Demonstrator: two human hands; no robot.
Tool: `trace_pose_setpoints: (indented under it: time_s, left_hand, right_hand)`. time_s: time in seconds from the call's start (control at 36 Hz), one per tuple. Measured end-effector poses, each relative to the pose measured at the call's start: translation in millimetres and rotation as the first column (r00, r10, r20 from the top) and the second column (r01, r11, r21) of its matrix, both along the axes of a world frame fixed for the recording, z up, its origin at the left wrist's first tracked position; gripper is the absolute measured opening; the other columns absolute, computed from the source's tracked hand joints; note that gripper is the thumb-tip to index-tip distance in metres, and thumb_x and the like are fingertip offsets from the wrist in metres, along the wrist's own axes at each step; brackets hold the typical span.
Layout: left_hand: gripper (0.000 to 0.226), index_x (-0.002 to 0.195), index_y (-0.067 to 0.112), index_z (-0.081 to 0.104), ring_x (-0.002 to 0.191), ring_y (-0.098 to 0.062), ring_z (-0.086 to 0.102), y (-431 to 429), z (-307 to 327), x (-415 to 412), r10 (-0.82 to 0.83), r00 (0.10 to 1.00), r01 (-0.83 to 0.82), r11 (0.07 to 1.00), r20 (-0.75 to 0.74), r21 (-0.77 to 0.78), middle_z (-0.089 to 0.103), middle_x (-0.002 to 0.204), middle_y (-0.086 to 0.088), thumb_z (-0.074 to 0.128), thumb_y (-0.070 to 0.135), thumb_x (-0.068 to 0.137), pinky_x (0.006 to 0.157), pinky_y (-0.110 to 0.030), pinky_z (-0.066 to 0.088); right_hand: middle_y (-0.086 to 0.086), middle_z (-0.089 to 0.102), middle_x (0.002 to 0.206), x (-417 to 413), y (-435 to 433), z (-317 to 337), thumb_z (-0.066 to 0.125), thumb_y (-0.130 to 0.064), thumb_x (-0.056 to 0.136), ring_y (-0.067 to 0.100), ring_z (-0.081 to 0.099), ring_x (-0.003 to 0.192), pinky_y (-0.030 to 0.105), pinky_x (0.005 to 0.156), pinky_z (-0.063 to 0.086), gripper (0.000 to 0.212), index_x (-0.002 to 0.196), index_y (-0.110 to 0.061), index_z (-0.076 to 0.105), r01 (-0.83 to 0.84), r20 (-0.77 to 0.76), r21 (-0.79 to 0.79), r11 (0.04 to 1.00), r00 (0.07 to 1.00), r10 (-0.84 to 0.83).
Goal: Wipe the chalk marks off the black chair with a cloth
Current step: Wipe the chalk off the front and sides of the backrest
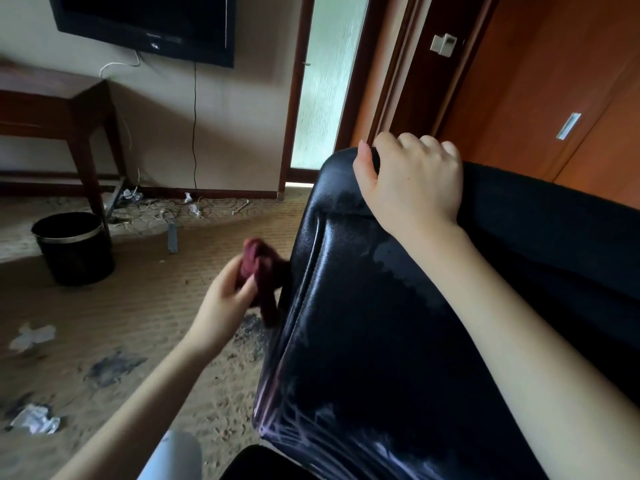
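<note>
Your right hand (414, 181) grips the top edge of the black chair (363, 323): the fingers curl over the far side of the backrest and the thumb lies on the near face. Your left hand (225, 299) is off the chair, just beside its left edge, and pinches one dark red cloth (259, 275) between thumb and fingers. The cloth is bunched and blurred, and part of it hangs down below the hand. It appears to be clear of the chair's surface, though the blur prevents a firm reading. The two hands are well apart, with the upper left corner of the chair between them.

The chair's glossy black face carries pale chalk marks (311, 434) near its lower end, as streaked lines. Dull, smeared patches show higher up, below your right hand.

To the left of the chair, the carpet (138, 306) is tan, ribbed and dirty, with dark stains and at least two crumpled white scraps. One black waste bin (74, 247) with a metal rim stands farther left of the chair, beside the leg of one dark wooden table (52, 109). Loose cables lie on the floor along the wall beyond the bin. One black television (145, 22) hangs on the wall above the table. One frosted glass panel (325, 81) stands beyond the chair's top, and orange-brown wooden doors (554, 81) fill the area to the chair's right.
</note>
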State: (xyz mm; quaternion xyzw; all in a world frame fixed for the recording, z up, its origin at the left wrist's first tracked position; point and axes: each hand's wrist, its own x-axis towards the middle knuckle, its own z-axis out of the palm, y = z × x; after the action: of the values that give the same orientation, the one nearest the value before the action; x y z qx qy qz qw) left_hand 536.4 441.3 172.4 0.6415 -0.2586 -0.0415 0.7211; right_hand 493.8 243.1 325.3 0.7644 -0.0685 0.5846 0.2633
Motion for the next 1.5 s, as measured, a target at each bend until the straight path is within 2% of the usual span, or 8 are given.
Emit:
trace_pose_setpoints:
  time_s: [0.19,0.33,0.47,0.61,0.75,1.03,1.28,1.5]
  left_hand:
    - [0.009,0.09,0.014,0.059,0.072,-0.004,0.055,-35.7,42.9,3.0,-0.064,0.987,0.067,0.998,0.144,-0.019,0.061,0.075,0.01,0.063,0.021,0.088,0.068,-0.026,0.046]
    - [0.009,0.092,0.022,0.06,0.076,0.005,0.059,-30.3,6.9,-0.8,-0.096,0.995,0.097,0.995,0.035,-0.011,0.067,0.079,0.014,0.061,0.016,0.085,0.07,-0.011,0.045]
    - [0.015,0.104,0.018,0.062,0.093,-0.013,0.064,-19.8,-33.1,-2.1,-0.092,0.987,0.105,0.99,-0.13,0.097,0.07,0.101,-0.005,0.056,0.011,0.093,0.087,-0.029,0.049]
    - [0.012,0.099,0.016,0.064,0.085,-0.013,0.065,-10.3,-52.0,-4.9,-0.083,0.979,0.116,0.978,-0.189,0.173,0.071,0.088,0.0,0.055,0.009,0.094,0.072,-0.019,0.051]
    - [0.018,0.09,0.016,0.063,0.072,-0.011,0.062,-9.1,-22.4,-14.6,0.085,0.988,-0.083,0.996,-0.132,0.021,0.067,0.082,-0.002,0.054,0.001,0.092,0.059,-0.013,0.048]
    - [0.035,0.112,0.013,0.064,0.092,0.0,0.057,-24.6,39.8,-40.1,0.203,0.891,-0.187,0.979,0.407,-0.078,0.063,0.097,0.009,0.062,0.01,0.077,0.083,-0.012,0.041]
    - [0.025,0.098,0.014,0.067,0.081,0.008,0.055,-31.8,24.0,-51.3,0.279,0.89,-0.263,0.96,0.362,-0.092,0.06,0.084,0.015,0.065,-0.002,0.079,0.074,-0.006,0.037]
    - [0.037,0.11,0.015,0.067,0.1,0.001,0.057,-24.0,-19.4,-73.1,0.356,0.861,-0.329,0.935,0.362,-0.135,0.061,0.105,0.01,0.065,-0.005,0.078,0.089,-0.01,0.04]
  right_hand:
    - [0.01,0.06,0.058,-0.3,-1.6,-1.0,0.041,-0.037,0.092,0.032,0.056,0.055,0.033,0.057,0.038,0.043,0.066,-0.01,0.062,0.009,0.006,0.002,1.0,1.0,-0.009]
    - [0.01,0.06,0.057,2.0,1.3,-2.0,0.042,-0.036,0.091,0.032,0.056,0.055,0.033,0.058,0.038,0.043,0.065,-0.01,0.063,0.009,0.018,0.026,1.0,1.0,-0.01]
    - [0.01,0.06,0.057,1.3,2.5,-2.0,0.042,-0.035,0.092,0.032,0.056,0.055,0.033,0.058,0.038,0.043,0.065,-0.01,0.063,0.013,0.008,0.039,0.999,1.0,-0.013]
    - [0.01,0.059,0.057,-1.1,3.0,0.7,0.042,-0.035,0.092,0.032,0.056,0.055,0.034,0.057,0.039,0.043,0.065,-0.01,0.062,0.031,-0.016,0.057,0.998,0.999,-0.03]
    - [0.01,0.061,0.06,-4.0,4.7,1.2,0.04,-0.035,0.093,0.032,0.056,0.056,0.033,0.058,0.038,0.043,0.067,-0.01,0.063,0.054,-0.059,0.063,0.997,0.997,-0.05]
    - [0.014,0.063,0.065,-9.3,9.8,4.5,0.035,-0.035,0.097,0.035,0.058,0.062,0.037,0.062,0.039,0.046,0.071,-0.006,0.061,0.056,-0.131,0.09,0.994,0.99,-0.044]
    - [0.016,0.064,0.068,-11.3,15.7,7.7,0.033,-0.035,0.095,0.037,0.058,0.066,0.039,0.066,0.038,0.047,0.074,-0.004,0.061,0.056,-0.17,0.145,0.988,0.985,-0.031]
    - [0.017,0.065,0.073,-10.8,13.8,7.4,0.03,-0.036,0.096,0.038,0.058,0.07,0.04,0.068,0.038,0.048,0.078,-0.004,0.062,0.077,-0.203,0.14,0.987,0.978,-0.048]
